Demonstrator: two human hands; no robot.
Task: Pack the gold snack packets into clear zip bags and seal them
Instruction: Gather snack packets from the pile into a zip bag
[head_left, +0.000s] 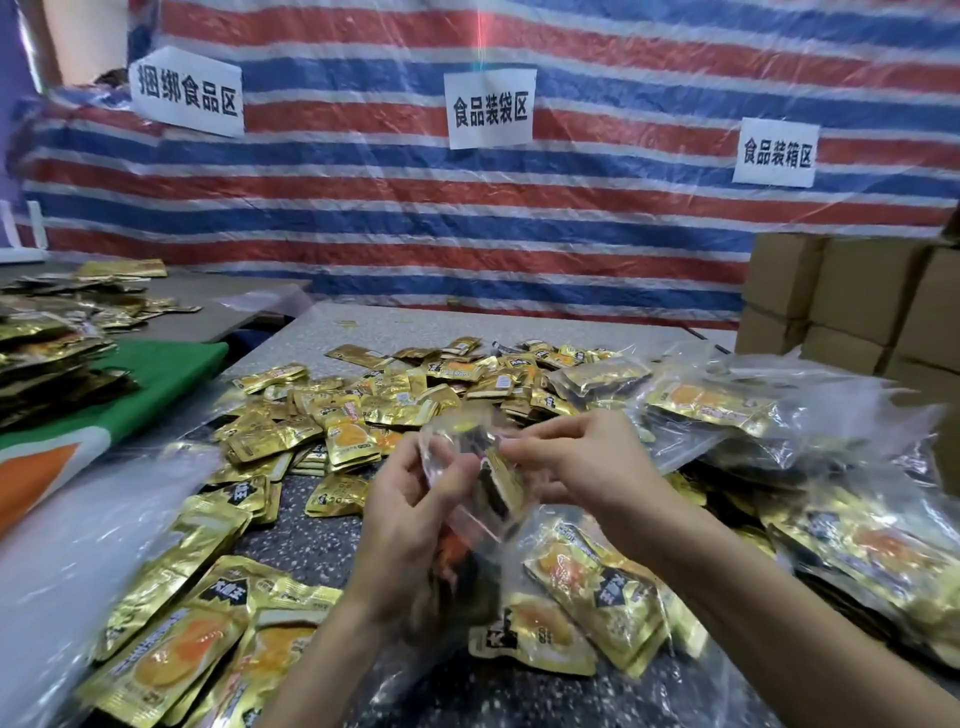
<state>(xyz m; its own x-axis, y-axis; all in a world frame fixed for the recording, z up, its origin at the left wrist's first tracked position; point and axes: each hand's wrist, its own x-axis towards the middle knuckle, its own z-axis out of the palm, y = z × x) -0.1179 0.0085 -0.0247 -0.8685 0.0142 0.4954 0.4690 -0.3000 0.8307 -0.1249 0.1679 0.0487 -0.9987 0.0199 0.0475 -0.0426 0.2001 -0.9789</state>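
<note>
Both hands hold a clear zip bag off the speckled table, its empty top toward 12 o'clock. The left hand grips one side and the right hand pinches the other, probably to settle the gold packets inside before sealing. Loose gold snack packets crowd from 7 to 1 o'clock, and filled bags pile at 3. Bare table shows only at 9 o'clock and along the far edge.

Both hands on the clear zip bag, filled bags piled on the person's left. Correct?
Not quite. In the head view the left hand and right hand do hold the clear zip bag, but the filled bags are piled on the person's right.
</note>
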